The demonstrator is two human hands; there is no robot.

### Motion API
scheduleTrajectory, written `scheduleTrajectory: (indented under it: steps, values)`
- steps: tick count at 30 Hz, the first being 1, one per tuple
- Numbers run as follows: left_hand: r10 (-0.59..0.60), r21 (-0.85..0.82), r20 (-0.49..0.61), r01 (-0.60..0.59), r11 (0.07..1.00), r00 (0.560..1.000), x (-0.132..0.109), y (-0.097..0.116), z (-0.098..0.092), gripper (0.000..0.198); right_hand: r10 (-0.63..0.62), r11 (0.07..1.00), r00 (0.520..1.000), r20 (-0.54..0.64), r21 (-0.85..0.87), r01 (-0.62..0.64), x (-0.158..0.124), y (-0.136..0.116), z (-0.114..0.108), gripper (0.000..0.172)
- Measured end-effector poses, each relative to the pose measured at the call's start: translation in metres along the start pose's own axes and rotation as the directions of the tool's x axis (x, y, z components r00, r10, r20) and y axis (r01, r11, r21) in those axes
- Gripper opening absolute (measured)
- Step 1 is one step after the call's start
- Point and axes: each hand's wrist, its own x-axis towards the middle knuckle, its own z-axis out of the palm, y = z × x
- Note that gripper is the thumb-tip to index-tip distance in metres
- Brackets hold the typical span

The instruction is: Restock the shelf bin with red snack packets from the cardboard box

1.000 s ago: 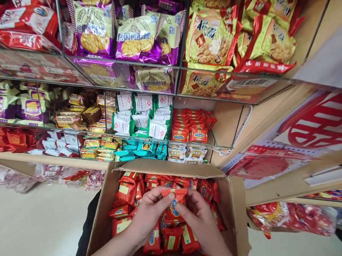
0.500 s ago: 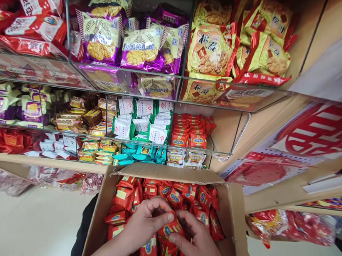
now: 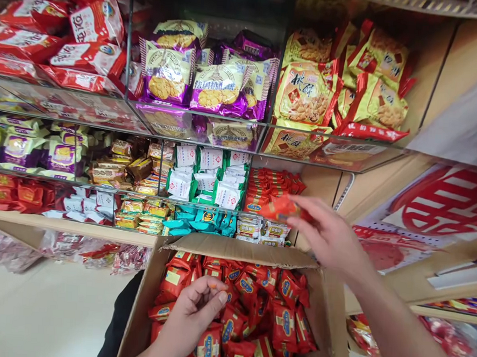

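My right hand (image 3: 332,235) holds a red snack packet (image 3: 282,207), slightly blurred, between thumb and fingers. It is in front of the lower shelf, by the stacked red packets (image 3: 258,188) and above the white-and-yellow packets (image 3: 249,227). My left hand (image 3: 198,308) is over an open cardboard box (image 3: 234,248) with its thumb and fingers pinched together. A small orange bit shows at those fingertips, too small to name. Many red packets (image 3: 284,324) with blue-and-yellow labels lie loose in the box.
A glass ledge (image 3: 210,115) runs across under the upper compartments, which hold purple cookie packs (image 3: 166,74) and yellow cookie packs (image 3: 306,94). Green-and-white packets (image 3: 206,179) fill the compartment left of the red stack. A wooden side panel (image 3: 319,186) stands at the right.
My right hand has moved from the box up to the shelf with a red packet, which both hands were touching before. My left hand stays over the box, now apart from the right.
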Motion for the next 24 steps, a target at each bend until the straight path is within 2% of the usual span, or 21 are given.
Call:
scheduleTrajectory:
  steps: [1,2,5,8,10,14,19,24]
  values:
    - [-0.011,0.007,0.005,0.011,1.0,1.0,-0.001,-0.003,0.0,0.032,-0.018,0.999,1.0,-0.019,-0.045,0.017,0.019,0.007,0.0,0.034]
    - [-0.021,0.015,0.015,0.021,1.0,1.0,-0.001,-0.006,0.001,0.033,-0.026,0.996,1.0,0.014,-0.08,0.027,0.036,0.013,0.003,0.033]
    - [-0.028,0.04,0.066,0.025,0.999,0.997,-0.003,-0.018,0.002,0.034,0.014,0.989,0.981,0.194,-0.147,0.015,0.071,0.029,0.02,0.033]
    - [-0.018,0.048,0.119,0.012,0.999,0.993,-0.005,-0.029,-0.002,0.03,0.049,0.982,0.938,0.342,-0.189,0.018,0.082,0.039,0.037,0.035]
    - [-0.021,0.059,0.14,0.012,0.998,0.99,-0.006,-0.035,-0.005,0.029,0.05,0.977,0.922,0.385,-0.209,0.034,0.082,0.044,0.045,0.035]
    - [-0.032,0.086,0.136,0.02,0.996,0.99,-0.006,-0.043,-0.007,0.03,0.161,0.939,0.929,0.332,-0.341,-0.041,0.076,0.05,0.055,0.036]
    - [-0.033,0.001,0.096,0.033,0.999,0.995,-0.007,-0.053,0.001,0.035,0.305,0.882,0.926,0.222,-0.433,-0.187,0.077,0.042,0.067,0.038]
    - [-0.034,0.009,0.087,0.033,0.999,0.996,-0.007,-0.059,0.004,0.037,0.366,0.863,0.901,0.235,-0.447,-0.234,0.085,0.032,0.073,0.034]
